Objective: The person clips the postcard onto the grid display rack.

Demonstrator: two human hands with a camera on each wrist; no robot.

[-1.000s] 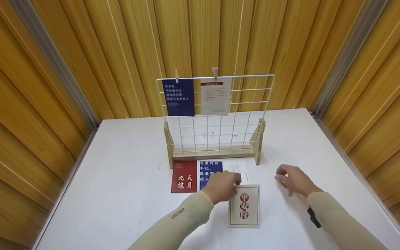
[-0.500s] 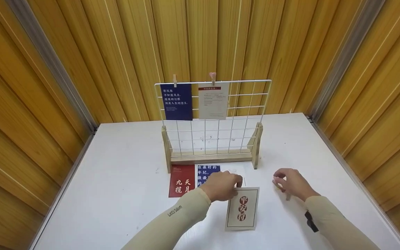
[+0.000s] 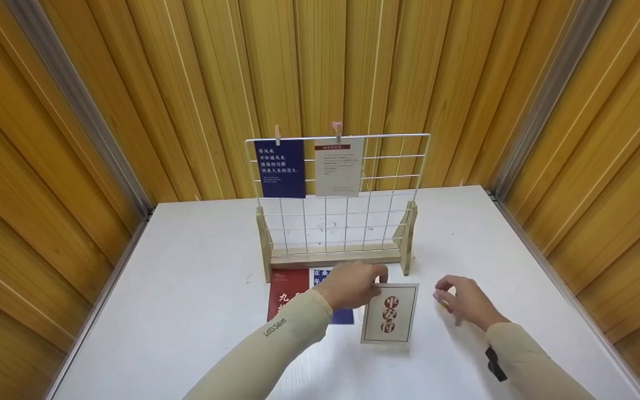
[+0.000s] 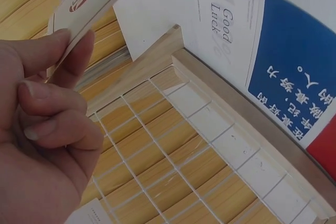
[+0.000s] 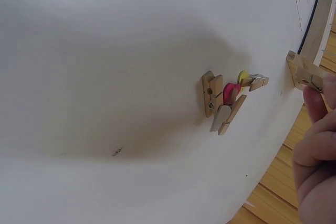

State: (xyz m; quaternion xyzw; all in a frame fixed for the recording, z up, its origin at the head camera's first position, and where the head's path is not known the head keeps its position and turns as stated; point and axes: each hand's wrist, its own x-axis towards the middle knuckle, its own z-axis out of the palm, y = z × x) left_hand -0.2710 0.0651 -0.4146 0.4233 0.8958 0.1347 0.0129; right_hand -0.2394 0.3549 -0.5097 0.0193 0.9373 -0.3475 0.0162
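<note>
My left hand point(image 3: 351, 284) pinches the top left corner of a cream card point(image 3: 389, 315) with red round characters, held upright above the table. In the left wrist view, thumb and forefinger grip the card point(image 4: 86, 3) while the other fingers curl below. My right hand point(image 3: 471, 303) is low over the table to the right. Its fingertips pinch a wooden clothespin point(image 5: 315, 80) in the right wrist view. Beside it on the table lies a small group of clothespins point(image 5: 212, 95), some with red, yellow and pale decorations.
A white wire grid point(image 3: 348, 214) stands in a wooden base point(image 3: 336, 256). Clothespins hold a blue card point(image 3: 281, 172) and a cream card point(image 3: 338, 169) on its top wire. Red point(image 3: 286, 286), blue point(image 4: 294, 61) and white "Good Luck" point(image 4: 226, 30) cards lie before the base.
My left hand has raised the cream card and moved it towards the grid, covering more of the cards lying there. My right hand stays near the clothespins. The head view has tilted up slightly.
</note>
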